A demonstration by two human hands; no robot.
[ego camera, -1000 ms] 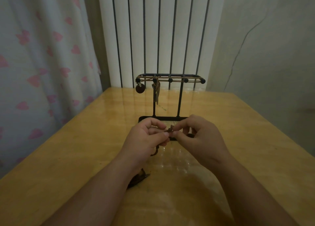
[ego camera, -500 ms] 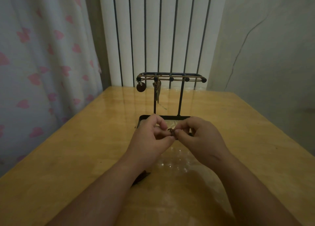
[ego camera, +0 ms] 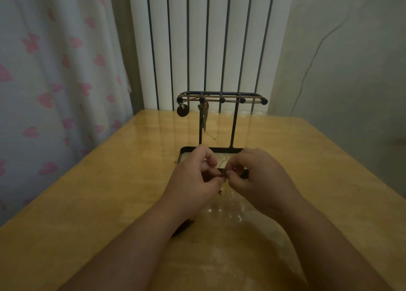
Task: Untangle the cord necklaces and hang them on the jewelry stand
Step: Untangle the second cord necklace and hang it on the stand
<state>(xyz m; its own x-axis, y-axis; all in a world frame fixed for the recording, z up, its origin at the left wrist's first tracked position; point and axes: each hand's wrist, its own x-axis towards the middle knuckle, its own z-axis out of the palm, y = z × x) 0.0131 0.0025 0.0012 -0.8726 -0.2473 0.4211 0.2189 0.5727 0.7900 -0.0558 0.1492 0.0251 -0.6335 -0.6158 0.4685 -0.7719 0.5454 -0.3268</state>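
A black wire jewelry stand (ego camera: 234, 123) stands mid-table, its tray base partly hidden behind my hands. A tan cord runs along its top rail. From the rail's left pegs hang a round dark pendant (ego camera: 182, 110) and a long tan pendant (ego camera: 205, 118). My left hand (ego camera: 194, 182) and my right hand (ego camera: 261, 178) meet just in front of the base, both pinching a dark cord necklace (ego camera: 223, 174) between their fingertips. A short dark end dangles below the pinch, and another dark piece (ego camera: 182, 227) of it lies on the table under my left forearm.
The wooden table (ego camera: 92, 194) has a glossy top; its right edge runs close to a grey wall. A white ribbed radiator (ego camera: 211, 38) stands behind the stand. A curtain with pink hearts (ego camera: 48, 75) hangs along the left edge.
Both hands stay pinched on the cord and have shifted slightly up toward the stand's base. The fingers have worked along the knot; the dangling loop under my left hand is shorter.
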